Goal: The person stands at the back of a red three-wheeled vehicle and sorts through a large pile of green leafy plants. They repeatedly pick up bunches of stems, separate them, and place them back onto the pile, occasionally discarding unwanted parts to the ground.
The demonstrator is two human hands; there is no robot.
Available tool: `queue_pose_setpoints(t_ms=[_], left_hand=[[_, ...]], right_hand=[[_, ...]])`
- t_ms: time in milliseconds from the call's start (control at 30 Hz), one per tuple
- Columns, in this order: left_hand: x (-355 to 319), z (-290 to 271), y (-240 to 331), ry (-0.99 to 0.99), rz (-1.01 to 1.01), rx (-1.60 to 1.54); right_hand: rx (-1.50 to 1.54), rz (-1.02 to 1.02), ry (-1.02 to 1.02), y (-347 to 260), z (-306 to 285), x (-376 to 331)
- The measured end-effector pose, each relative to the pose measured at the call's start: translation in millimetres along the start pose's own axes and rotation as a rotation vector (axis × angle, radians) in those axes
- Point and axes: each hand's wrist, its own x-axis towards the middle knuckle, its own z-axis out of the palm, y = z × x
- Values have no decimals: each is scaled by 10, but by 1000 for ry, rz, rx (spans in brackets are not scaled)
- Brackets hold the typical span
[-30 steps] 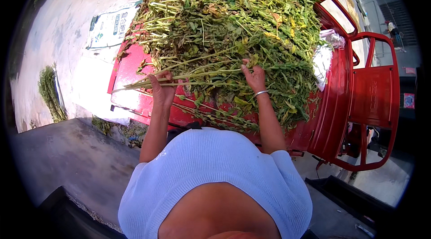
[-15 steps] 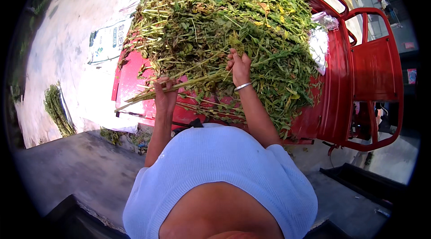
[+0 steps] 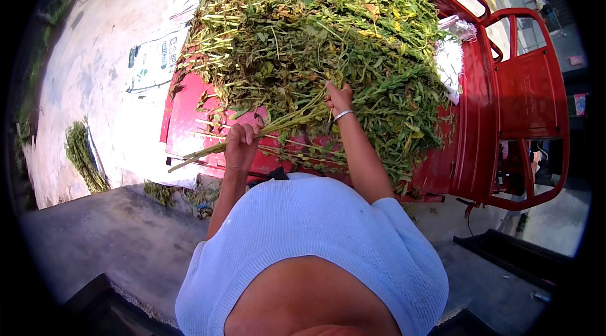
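Stalk slip: the stalk bundle [image 3: 278, 124] could have spread or dropped single stems, because the stems looked uneven in thickness and the left fingers circled only one short stretch.
Heap tangle: the leafy heap [image 3: 303, 39] lay just past both sets of fingers, and the bundle's tops ran into it by the right fingers; a hard pull could have dragged other plants along or torn leaves.
Bare stem ends: stuck out left of the left fingers, near the corner of the red truck bed [image 3: 197, 97]; a low swing could have knocked them on its edge.
Loose stalks [image 3: 303, 147]: lay under the bundle, on the wearer's side of the fingers; could have got caught up in it.
Bracelet [image 3: 343, 114]: sat on the wrist just below the right fingers; leaves might have hooked on it.
Left hand [image 3: 241, 139]: fingers narrow, curled round the bare stems; knuckles up, forearm rising steeply from the elbow.
Right hand [image 3: 339, 99]: fingers curled on the leafy stretch, tips partly lost in leaves, tightness unclear; forearm slanted up and inward.
Bundle place: between and through both sets of fingers, tilted up toward the right ones.
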Motion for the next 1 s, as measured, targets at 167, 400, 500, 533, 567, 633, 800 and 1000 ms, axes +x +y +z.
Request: queue_pose_setpoints(t_ms=[167, 400, 500, 533, 567, 633, 800, 1000], left_hand=[[55, 191, 43, -76, 37, 122], [88, 294, 111, -121, 58, 207], [78, 426, 130, -169, 73, 317], [79, 491, 157, -193, 75, 358], [77, 557, 189, -218, 77, 399], [78, 681, 228, -296, 88, 503], [96, 1046, 319, -607, 91, 626], [195, 1312, 371, -839, 31, 618]], right_hand=[[30, -75, -100, -23, -136, 66], [-116, -64, -431, -186, -421, 32], [-70, -20, -287, -209, -557, 101], [-75, -14, -218, -270, -509, 22], [-24, 38, -282, -267, -527, 30], [86, 129, -396, -306, -655, 82], [168, 131, -463, -387, -913, -50], [67, 141, -559, -484, -1136, -206]])
